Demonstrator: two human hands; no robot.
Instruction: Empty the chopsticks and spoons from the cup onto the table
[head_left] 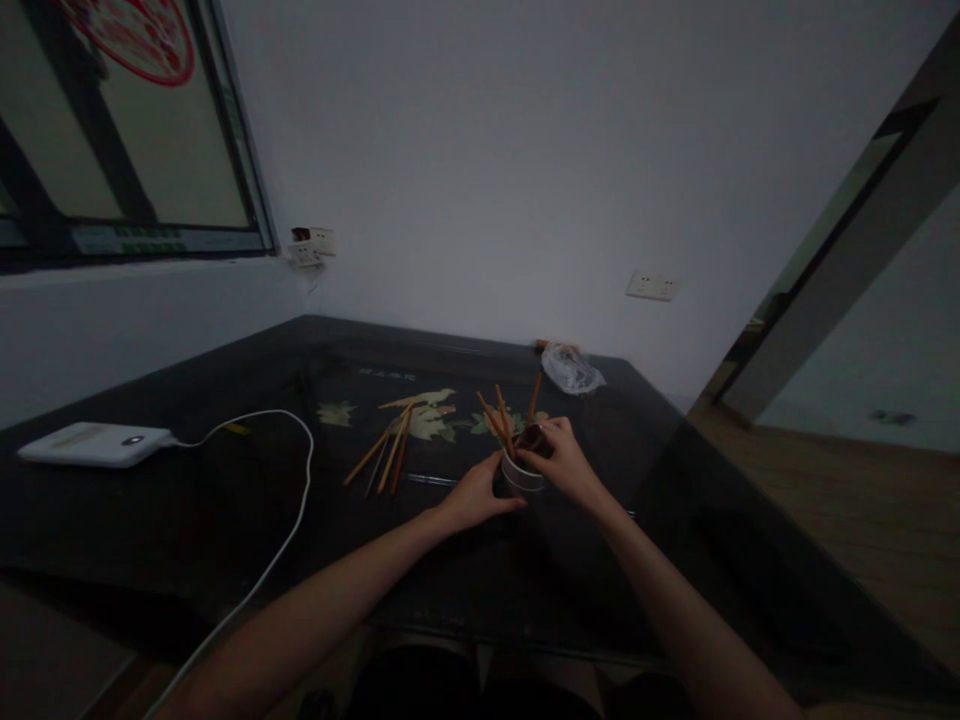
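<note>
A dim room here, with a plain pale wall [480,180] rising behind a glossy black table [360,560] printed with a pale floral design [431,420]. And at the heart of it, toward the near side of that tabletop, stands a small round whitish cup [523,480] with thin wooden sticks [501,415] leaning up out of it. The left hand [480,492] is curved in a half-open C about the cup's side, thumb low in front. The right hand [562,455] is at the rim, fingers closed on a dark brown rounded object [534,437]; what exactly it is, the gloom won't tell.

Just left, a loose fan of brown and dark slender sticks [390,455] lies flat on the table. Beyond the hands, near the wall, there's a crumpled clear plastic bag [571,370]. Far left, a white flat device [97,443] trails a white cable [306,450] to the near edge. Further out: a white wall socket [651,286], a dark-framed window [172,150] with a red decoration [150,40], and, off right, a brown plank floor [825,490].
</note>
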